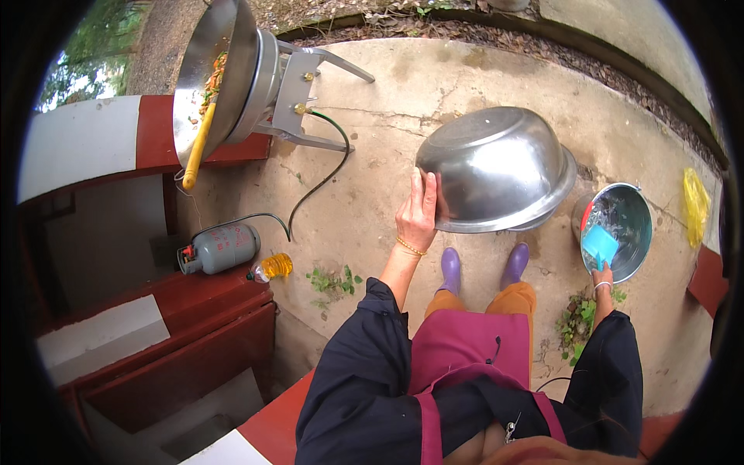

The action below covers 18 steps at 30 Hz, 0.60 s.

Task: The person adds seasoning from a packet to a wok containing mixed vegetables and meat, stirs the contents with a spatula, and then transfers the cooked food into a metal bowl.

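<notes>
My left hand (417, 212) is against the left side of a large stainless steel basin (494, 174), fingers on its outer wall and the thumb hidden. The basin is tilted, its underside showing, and the rim of what looks like a second vessel shows beneath it. My right hand (603, 278) grips the handle of a light-blue plastic scoop (601, 244). The scoop is inside a metal bucket (638, 256) with water in it, at the right.
A wok (241, 87) with chopped food and a yellow-handled utensil (200, 148) sits on a metal gas stove (295, 93). A hose (319, 183) runs to a grey gas cylinder (226, 249) beside an oil bottle (275, 267). A yellow plastic bag (695, 206) lies far right.
</notes>
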Each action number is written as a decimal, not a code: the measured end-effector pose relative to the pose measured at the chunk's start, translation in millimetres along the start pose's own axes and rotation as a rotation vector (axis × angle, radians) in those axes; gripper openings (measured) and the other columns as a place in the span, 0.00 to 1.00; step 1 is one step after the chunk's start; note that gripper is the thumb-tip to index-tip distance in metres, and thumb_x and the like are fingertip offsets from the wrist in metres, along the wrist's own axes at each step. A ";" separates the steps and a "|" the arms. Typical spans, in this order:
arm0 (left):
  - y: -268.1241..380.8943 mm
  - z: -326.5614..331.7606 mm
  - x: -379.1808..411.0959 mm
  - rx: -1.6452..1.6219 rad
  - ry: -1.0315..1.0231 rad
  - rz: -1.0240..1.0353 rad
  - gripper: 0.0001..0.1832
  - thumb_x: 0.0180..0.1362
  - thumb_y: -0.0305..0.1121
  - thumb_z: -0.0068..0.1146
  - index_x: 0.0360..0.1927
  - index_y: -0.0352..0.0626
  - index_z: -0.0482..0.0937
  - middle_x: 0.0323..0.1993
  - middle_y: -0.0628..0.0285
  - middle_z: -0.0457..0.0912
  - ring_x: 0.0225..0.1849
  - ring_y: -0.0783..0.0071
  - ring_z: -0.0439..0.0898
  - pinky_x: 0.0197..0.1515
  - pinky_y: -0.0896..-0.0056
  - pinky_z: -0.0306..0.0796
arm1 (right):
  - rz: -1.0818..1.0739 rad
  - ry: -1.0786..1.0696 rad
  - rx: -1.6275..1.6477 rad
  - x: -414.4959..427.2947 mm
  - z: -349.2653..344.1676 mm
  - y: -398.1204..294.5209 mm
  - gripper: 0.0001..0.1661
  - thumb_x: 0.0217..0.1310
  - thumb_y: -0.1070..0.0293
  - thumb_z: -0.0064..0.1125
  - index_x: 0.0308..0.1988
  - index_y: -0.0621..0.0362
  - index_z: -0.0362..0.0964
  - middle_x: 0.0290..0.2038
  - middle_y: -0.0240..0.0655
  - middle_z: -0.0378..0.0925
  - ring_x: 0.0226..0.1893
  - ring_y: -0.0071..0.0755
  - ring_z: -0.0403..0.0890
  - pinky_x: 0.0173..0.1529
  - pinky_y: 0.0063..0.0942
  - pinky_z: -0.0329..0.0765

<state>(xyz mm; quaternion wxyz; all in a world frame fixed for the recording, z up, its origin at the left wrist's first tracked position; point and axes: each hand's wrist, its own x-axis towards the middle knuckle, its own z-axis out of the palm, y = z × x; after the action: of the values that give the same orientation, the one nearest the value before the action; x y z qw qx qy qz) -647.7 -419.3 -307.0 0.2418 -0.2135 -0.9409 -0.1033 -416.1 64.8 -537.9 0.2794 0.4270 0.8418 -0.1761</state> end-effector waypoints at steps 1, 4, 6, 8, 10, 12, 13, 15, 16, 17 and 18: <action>-7.4 -14.1 0.8 -0.015 0.026 0.025 0.30 0.48 0.22 0.50 0.58 0.41 0.63 0.51 0.35 0.68 0.32 0.55 0.80 0.27 0.69 0.74 | -0.061 0.081 0.046 1.8 -2.7 -12.2 0.38 0.41 0.61 0.60 0.56 0.57 0.61 0.46 0.51 0.72 0.47 0.50 0.73 0.52 0.39 0.68; -32.1 -62.3 3.2 0.062 0.048 0.091 0.30 0.48 0.24 0.49 0.59 0.46 0.63 0.52 0.37 0.67 0.25 0.65 0.77 0.25 0.72 0.72 | -0.330 0.392 0.191 -39.4 -75.0 -118.9 0.34 0.48 0.65 0.57 0.56 0.61 0.60 0.47 0.51 0.71 0.48 0.50 0.72 0.53 0.38 0.67; -60.2 -97.3 -0.6 0.077 0.080 0.117 0.30 0.49 0.25 0.50 0.60 0.48 0.63 0.52 0.38 0.68 0.22 0.70 0.74 0.23 0.75 0.70 | -0.449 0.246 0.628 -43.3 -124.3 -205.5 0.32 0.52 0.66 0.55 0.57 0.61 0.59 0.51 0.46 0.69 0.49 0.37 0.72 0.53 0.28 0.67; -95.6 -142.1 -18.4 0.156 0.085 0.084 0.31 0.49 0.28 0.54 0.60 0.48 0.63 0.50 0.39 0.70 0.22 0.70 0.75 0.23 0.75 0.70 | -0.788 0.281 0.956 -105.0 -177.7 -331.9 0.28 0.58 0.67 0.52 0.57 0.62 0.59 0.48 0.42 0.71 0.47 0.33 0.72 0.51 0.27 0.69; -134.1 -195.6 -48.6 0.244 0.053 0.027 0.31 0.49 0.29 0.55 0.60 0.48 0.62 0.50 0.39 0.70 0.22 0.71 0.75 0.23 0.75 0.69 | -1.007 0.038 1.019 -197.8 -225.5 -450.9 0.28 0.60 0.62 0.51 0.58 0.61 0.58 0.48 0.39 0.71 0.45 0.26 0.73 0.46 0.23 0.70; -177.9 -249.2 -94.5 0.335 -0.013 -0.068 0.31 0.50 0.28 0.54 0.60 0.47 0.62 0.50 0.38 0.70 0.22 0.70 0.75 0.23 0.75 0.69 | -1.038 -0.439 1.060 -323.9 -249.4 -550.7 0.31 0.61 0.55 0.48 0.58 0.61 0.56 0.44 0.39 0.73 0.41 0.28 0.76 0.43 0.24 0.73; -199.5 -275.9 -121.8 0.390 -0.056 -0.117 0.30 0.50 0.27 0.53 0.60 0.47 0.62 0.51 0.38 0.69 0.22 0.70 0.75 0.23 0.75 0.69 | -0.974 -0.668 1.009 -373.6 -244.3 -595.9 0.31 0.61 0.50 0.46 0.55 0.61 0.59 0.43 0.41 0.73 0.41 0.33 0.77 0.42 0.28 0.75; -240.6 -321.2 -171.0 0.449 -0.086 -0.252 0.29 0.51 0.25 0.51 0.60 0.46 0.62 0.51 0.38 0.69 0.23 0.68 0.76 0.24 0.74 0.70 | -0.809 -1.218 0.915 -429.9 -203.4 -675.9 0.41 0.58 0.43 0.45 0.57 0.66 0.50 0.40 0.48 0.72 0.40 0.43 0.77 0.42 0.38 0.76; -254.6 -347.6 -194.8 0.517 -0.068 -0.315 0.28 0.50 0.24 0.54 0.57 0.42 0.65 0.50 0.38 0.70 0.24 0.64 0.77 0.24 0.73 0.71 | -0.699 -1.350 0.823 -462.8 -178.4 -711.0 0.39 0.57 0.40 0.44 0.53 0.65 0.55 0.42 0.50 0.72 0.42 0.48 0.76 0.44 0.44 0.74; -271.5 -371.9 -213.5 0.588 -0.039 -0.375 0.26 0.48 0.23 0.56 0.54 0.39 0.68 0.48 0.38 0.71 0.26 0.59 0.78 0.25 0.72 0.72 | -0.598 -1.470 0.726 -496.0 -157.3 -749.1 0.38 0.56 0.37 0.42 0.48 0.63 0.59 0.43 0.51 0.71 0.44 0.53 0.75 0.45 0.50 0.73; -287.3 -391.1 -229.3 0.633 -0.026 -0.445 0.26 0.48 0.22 0.57 0.53 0.37 0.68 0.47 0.38 0.72 0.27 0.57 0.79 0.25 0.70 0.72 | -0.547 -1.554 0.691 -518.7 -134.9 -784.8 0.39 0.55 0.37 0.44 0.48 0.64 0.58 0.43 0.52 0.71 0.44 0.55 0.74 0.46 0.52 0.72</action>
<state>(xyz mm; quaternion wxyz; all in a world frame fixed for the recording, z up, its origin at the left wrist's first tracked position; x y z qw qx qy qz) -435.2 -871.4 -110.5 0.2555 0.0798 -0.9525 0.1450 -852.1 -634.8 -65.0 0.5748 0.0315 0.3871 -0.7202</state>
